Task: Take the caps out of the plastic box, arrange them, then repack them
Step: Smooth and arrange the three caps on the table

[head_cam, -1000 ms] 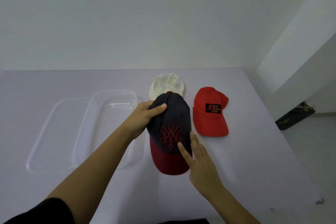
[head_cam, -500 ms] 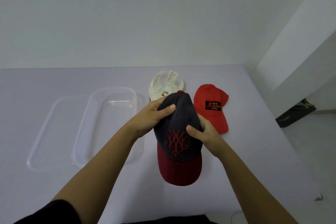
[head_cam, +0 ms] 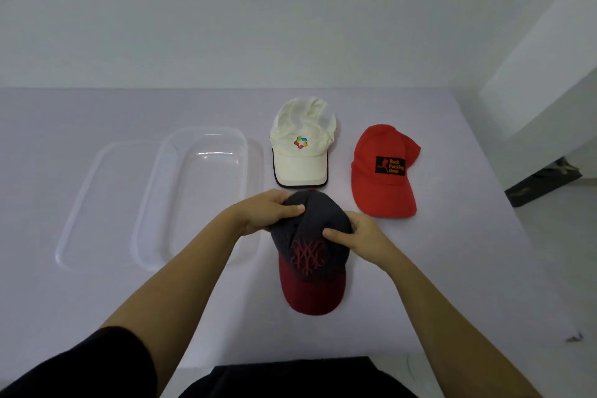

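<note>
- Pale purple counter (head_cam: 97,300) holds everything, and it runs from the person out to the wall.
- Clear plastic box (head_cam: 197,194) sits on the left side of the counter. It has nothing in it. A flat clear lid (head_cam: 97,203) lies next to it, on its left, and the box seems to sit on the lid's edge.
- Red cap (head_cam: 384,171) lies far to the right with its brim toward the person. It is well apart from the box.
- White cap (head_cam: 302,145) lies between the box and the red cap, just beside the box. Its brim points toward the person too.
- Dark cap (head_cam: 311,255) with a dark red brim is in the middle, close to the person and just in front of the white cap. It runs long from its top, far from the person, to its brim, near the person.
- Left hand (head_cam: 268,212) is closed on the far left side of the dark cap's top, thumb on top and fingers curled under.
- Right hand (head_cam: 358,234) is closed on the right side of the same cap, thumb pressed by the red stitching.
- I think the person is setting this cap down in line with the other two.
- Packing comes next, I think. The box lies to the left of the hands, so the left hand is nearer to it, and the box's long side runs the same way as the caps.
</note>
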Tool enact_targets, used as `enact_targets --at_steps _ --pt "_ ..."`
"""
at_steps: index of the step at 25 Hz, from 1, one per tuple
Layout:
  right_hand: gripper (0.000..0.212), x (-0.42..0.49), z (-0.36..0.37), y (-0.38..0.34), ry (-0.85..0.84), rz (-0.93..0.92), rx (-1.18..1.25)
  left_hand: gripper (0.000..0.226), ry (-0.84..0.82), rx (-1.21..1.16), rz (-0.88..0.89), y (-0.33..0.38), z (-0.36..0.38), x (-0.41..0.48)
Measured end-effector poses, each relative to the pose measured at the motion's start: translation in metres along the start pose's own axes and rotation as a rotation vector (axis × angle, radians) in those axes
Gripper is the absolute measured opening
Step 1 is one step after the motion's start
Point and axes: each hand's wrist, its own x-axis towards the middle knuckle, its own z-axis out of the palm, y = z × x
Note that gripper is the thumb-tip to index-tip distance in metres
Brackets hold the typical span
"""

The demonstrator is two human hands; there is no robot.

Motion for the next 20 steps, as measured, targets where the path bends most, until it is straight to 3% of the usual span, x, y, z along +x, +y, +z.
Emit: enact_targets --at_steps 10,14,18,20 --pt "0.038 0.036 -0.009 0.038 -0.017 0.244 0.028 0.039 0.409 0.192 -0.036 -0.03 0.011 0.042" --pt "0.027 0.035 -0.025 0.034 0.131 0.233 -0.053 0.021 0.703 0.147 -0.052 -0.034 0.008 0.026" --pt "0.025 0.041 -0.014 0.032 -0.037 0.392 -0.049 0.029 0.398 -0.19 -0.202 -0.044 0.022 0.028" --pt "0.028 0.045 -0.005 0.033 -0.024 0.41 0.028 0.031 0.384 -0.301 -0.204 -0.047 0.025 0.034"
